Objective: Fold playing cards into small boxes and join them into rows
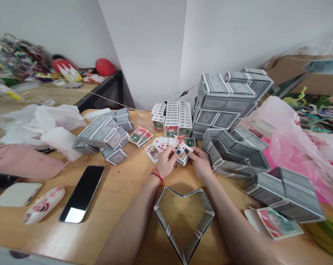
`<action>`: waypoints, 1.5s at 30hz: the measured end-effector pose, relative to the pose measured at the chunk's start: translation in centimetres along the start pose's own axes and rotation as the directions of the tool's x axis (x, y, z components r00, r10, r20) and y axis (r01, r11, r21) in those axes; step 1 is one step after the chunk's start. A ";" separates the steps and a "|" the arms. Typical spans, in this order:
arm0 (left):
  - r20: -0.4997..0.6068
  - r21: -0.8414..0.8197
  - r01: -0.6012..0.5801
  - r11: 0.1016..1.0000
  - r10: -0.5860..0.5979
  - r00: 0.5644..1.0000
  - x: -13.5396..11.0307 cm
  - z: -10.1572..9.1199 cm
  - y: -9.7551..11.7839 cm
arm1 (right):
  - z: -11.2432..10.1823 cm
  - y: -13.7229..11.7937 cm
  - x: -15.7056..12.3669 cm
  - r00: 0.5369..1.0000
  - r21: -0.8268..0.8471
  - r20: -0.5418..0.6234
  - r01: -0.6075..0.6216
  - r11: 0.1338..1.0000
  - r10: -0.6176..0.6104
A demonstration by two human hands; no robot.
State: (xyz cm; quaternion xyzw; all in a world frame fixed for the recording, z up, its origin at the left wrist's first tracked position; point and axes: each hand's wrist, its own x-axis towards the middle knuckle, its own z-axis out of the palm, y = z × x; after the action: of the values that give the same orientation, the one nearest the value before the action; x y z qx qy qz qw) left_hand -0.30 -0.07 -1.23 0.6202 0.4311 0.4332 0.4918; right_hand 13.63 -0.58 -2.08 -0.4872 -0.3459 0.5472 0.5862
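Observation:
My left hand (166,162) and my right hand (201,163) meet over the table, both closed on a small stack of playing cards (182,158) with a face card on top. Several loose playing cards (153,151) lie fanned face up just beyond my left hand. Behind my fingers lies a green and red card box (186,141). Between my forearms, nearer to me, a heart-shaped frame (166,230) made of joined cards stands on the table.
Stacks of grey card-built frames (224,101) rise at the right, with more card structures (100,132) at the left. Rows of card boxes (172,116) stand at the back. A phone (82,193), a patterned white case (44,205) and plastic bags (42,123) lie left.

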 end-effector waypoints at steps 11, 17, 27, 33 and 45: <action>-0.194 0.092 -0.064 0.994 0.081 0.978 -0.2 0.4 0.0 | 0.9 0.4 -0.7 0.993 -0.022 0.118 -0.004 1.000 0.007; -0.328 0.105 -0.073 0.992 0.104 0.939 -0.1 0.3 0.4 | 1.5 0.0 -1.2 0.970 0.073 0.227 -0.105 0.992 0.086; -0.372 0.128 -0.078 0.989 0.121 0.920 0.0 0.7 0.4 | 2.3 -0.4 -1.7 0.993 -0.046 0.111 -0.044 0.998 0.049; -0.402 0.122 -0.070 0.990 0.114 0.909 -0.1 1.0 0.4 | 2.3 -0.2 -1.8 0.994 -0.047 0.098 -0.036 0.998 0.041; -0.414 -0.004 -0.038 0.999 0.033 0.910 -0.1 1.2 0.9 | 2.4 -0.3 -1.9 0.997 -0.089 0.071 -0.009 0.996 0.015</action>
State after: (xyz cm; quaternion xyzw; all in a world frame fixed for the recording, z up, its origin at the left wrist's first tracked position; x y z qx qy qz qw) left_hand 0.97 -0.58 -0.49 0.5190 0.5116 0.5661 0.3852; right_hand 11.17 -2.00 -0.89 -0.4951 -0.3877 0.5517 0.5479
